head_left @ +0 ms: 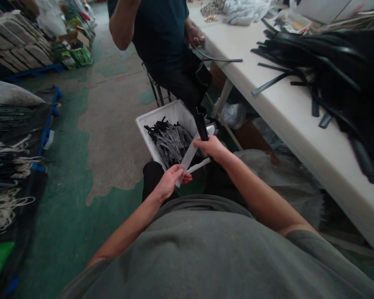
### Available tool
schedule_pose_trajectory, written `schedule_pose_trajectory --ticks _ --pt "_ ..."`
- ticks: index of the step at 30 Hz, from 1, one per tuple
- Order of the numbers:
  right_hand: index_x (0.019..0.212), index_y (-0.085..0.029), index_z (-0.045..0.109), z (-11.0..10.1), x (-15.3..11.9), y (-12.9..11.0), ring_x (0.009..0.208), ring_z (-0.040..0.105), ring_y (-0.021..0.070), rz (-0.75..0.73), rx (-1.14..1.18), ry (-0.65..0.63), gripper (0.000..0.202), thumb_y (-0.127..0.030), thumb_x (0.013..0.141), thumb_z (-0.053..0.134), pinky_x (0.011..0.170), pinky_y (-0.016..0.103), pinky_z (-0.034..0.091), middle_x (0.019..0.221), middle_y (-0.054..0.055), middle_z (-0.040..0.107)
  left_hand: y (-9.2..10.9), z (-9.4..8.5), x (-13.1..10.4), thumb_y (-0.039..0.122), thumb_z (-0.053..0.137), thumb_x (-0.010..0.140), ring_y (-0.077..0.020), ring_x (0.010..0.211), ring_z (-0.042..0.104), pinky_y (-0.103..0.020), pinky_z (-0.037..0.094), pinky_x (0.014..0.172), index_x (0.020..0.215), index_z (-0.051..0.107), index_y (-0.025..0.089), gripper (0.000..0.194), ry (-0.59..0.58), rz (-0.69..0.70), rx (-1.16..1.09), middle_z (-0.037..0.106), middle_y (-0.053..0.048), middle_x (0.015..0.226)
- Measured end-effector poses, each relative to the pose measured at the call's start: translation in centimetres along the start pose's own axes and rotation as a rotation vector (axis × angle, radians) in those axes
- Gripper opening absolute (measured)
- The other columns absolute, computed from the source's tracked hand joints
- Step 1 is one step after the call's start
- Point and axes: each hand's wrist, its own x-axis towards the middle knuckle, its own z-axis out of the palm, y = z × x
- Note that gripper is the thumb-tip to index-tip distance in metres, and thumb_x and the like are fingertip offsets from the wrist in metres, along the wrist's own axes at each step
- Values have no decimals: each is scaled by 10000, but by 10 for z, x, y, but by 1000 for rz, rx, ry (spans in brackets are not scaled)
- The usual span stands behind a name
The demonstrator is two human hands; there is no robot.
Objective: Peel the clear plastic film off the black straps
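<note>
My left hand (pixel 174 179) pinches the lower end of a narrow, translucent plastic sleeve (pixel 188 157). The sleeve slants up to my right hand (pixel 212 146), which is closed around a bundle of black strips (pixel 202 125) standing nearly upright. The sleeve's upper end meets the fingers of that hand; whether they grip it too is hard to see. Below and beyond both hands sits a white plastic crate (pixel 148 129) at my knees. Inside it lie many black strips in clear sleeves (pixel 173 143).
To the right runs a long white table (pixel 237 77) with a heap of black strips (pixel 339 62). A co-worker (pixel 162 33) sits beyond the crate, a hand at the table edge. Blue pallets (pixel 46 128) with bundled cords stand left. A translucent sack (pixel 277 178) lies under the table.
</note>
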Motion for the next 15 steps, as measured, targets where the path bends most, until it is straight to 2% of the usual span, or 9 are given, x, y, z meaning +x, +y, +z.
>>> schedule_pose_trajectory --ticks 6,9,12,15 --pt "666 -165 570 9 4 5 349 298 53 22 -3 -58 151 -248 722 683 342 206 218 408 -92 364 -6 -12 0 372 695 764 -156 684 674 -254 509 691 829 715 119 261 -191 -111 418 737 -89 749" --pt "684 -167 558 13 6 10 359 297 51 69 -11 -82 170 -260 756 680 344 194 238 422 -92 370 -7 -16 3 348 728 733 -157 696 674 -251 515 701 778 738 123 230 -241 -149 489 745 -90 766" --pt "772 -153 583 12 1 21 366 298 49 104 -53 -179 215 -355 840 614 348 198 240 504 -54 503 -5 -18 6 356 772 701 -163 678 683 -251 533 667 787 728 111 263 -149 -214 271 742 -98 769" --pt "883 -143 593 7 -19 38 378 341 45 103 -98 -330 345 -471 910 492 375 204 277 678 1 635 2 -22 12 309 779 718 -149 645 683 -238 542 623 809 695 121 225 72 -214 -75 730 -75 750"
